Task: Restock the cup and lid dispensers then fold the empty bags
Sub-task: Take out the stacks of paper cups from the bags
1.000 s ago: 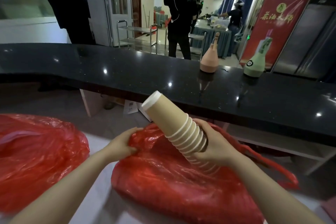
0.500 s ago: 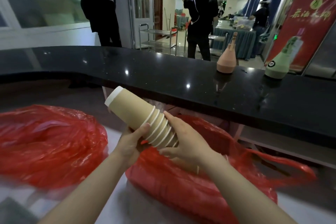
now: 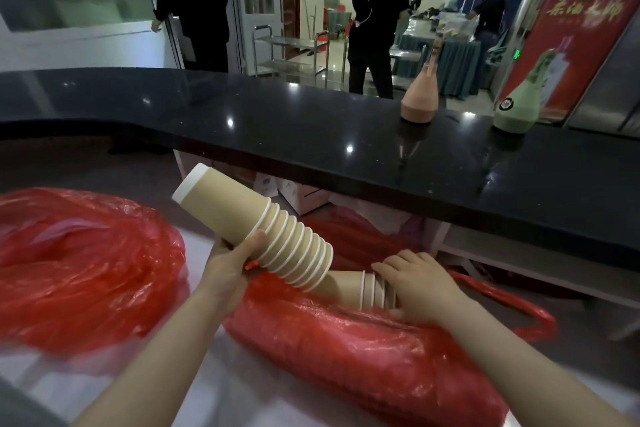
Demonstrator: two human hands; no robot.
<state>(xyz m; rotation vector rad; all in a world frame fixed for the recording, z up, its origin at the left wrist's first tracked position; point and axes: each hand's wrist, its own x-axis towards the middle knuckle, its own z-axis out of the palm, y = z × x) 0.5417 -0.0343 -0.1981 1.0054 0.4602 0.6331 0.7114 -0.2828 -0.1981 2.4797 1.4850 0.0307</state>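
Two red bags [image 3: 363, 350] lay there; left hand [image 3: 227, 269] gripped one cup stack [image 3: 263, 236], right hand [image 3: 420, 286] clasped another [image 3: 367, 289]

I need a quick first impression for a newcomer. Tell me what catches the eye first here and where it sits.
A long stack of tan paper cups slants across the centre, with the left hand gripping it and the right hand on a second group at its lower end. Under them lies a red plastic bag, and another red bag is heaped at the left. Behind runs a glossy black counter with a pink bottle and a green bottle at its right.
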